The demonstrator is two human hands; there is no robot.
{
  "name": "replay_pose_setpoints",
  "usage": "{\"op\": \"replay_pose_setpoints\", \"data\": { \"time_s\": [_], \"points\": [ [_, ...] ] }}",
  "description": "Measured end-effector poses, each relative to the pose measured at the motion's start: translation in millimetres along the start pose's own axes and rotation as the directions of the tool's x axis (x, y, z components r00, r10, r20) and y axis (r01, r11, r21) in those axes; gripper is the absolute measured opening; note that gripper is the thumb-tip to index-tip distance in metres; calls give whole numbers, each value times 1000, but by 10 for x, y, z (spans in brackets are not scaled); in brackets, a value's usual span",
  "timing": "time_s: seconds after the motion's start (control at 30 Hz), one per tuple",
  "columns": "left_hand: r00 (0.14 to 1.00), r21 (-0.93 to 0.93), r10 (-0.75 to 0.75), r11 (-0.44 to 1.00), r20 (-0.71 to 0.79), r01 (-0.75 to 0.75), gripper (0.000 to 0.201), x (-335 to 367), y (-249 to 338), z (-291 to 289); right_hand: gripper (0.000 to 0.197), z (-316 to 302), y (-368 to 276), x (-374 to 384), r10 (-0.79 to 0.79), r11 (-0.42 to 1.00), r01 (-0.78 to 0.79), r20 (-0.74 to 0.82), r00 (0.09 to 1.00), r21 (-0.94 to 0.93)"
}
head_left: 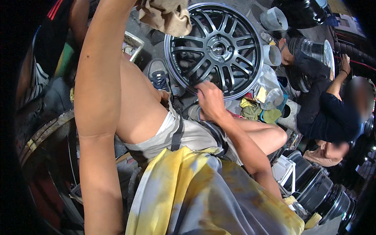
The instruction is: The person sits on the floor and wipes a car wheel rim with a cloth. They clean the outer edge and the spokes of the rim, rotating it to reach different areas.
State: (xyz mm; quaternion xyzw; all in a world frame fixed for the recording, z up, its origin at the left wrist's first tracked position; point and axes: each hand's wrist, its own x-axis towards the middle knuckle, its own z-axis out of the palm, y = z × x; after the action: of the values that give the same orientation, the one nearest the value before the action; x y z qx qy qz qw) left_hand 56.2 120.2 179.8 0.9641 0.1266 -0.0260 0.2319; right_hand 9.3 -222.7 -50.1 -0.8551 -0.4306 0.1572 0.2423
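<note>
A dark grey multi-spoke wheel rim (220, 48) with a bright polished lip lies face up in front of me. My right hand (210, 100) is closed on its near edge, the fingers curled over the lip. My left arm (98, 98) stretches up the left side and leaves the view at the top, so that hand is out of sight. By the top edge, beside this arm, a crumpled tan cloth (166, 15) hangs over the rim's upper left; what holds it does not show.
Right of the rim stand a whitish bucket (273, 18), a smaller tub (272, 55) and a clear plastic container (272, 98). Yellow and green rags (252, 109) lie near my knee. A co-worker (333, 105) sits at right. Several black rims (317, 188) are stacked lower right.
</note>
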Motion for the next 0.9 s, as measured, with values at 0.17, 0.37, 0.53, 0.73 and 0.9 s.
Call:
{"op": "replay_pose_setpoints", "data": {
  "time_s": [0.17,0.37,0.53,0.73,0.9],
  "points": [
    [1000,2,13,1000,-20,-13,48,-63,-99,-27,22,-310,82,-58,105,992,-86,235,966,-90],
    [1000,46,-1,999,-14,1,46,-130,-169,-87,26,-307,289,-200,-51,996,37,193,980,78],
    [999,-15,32,999,-39,-32,45,-150,-120,-60,53,-72,64,-164,95,981,-60,185,978,-185],
    [1000,-5,-9,1000,-4,9,45,-134,-110,-66,58,-94,14,-103,37,988,-19,118,992,-151],
    [998,-48,56,997,19,-55,46,-152,-162,-78,57,-71,55,-82,204,947,-128,246,948,-293]
  ]
}}
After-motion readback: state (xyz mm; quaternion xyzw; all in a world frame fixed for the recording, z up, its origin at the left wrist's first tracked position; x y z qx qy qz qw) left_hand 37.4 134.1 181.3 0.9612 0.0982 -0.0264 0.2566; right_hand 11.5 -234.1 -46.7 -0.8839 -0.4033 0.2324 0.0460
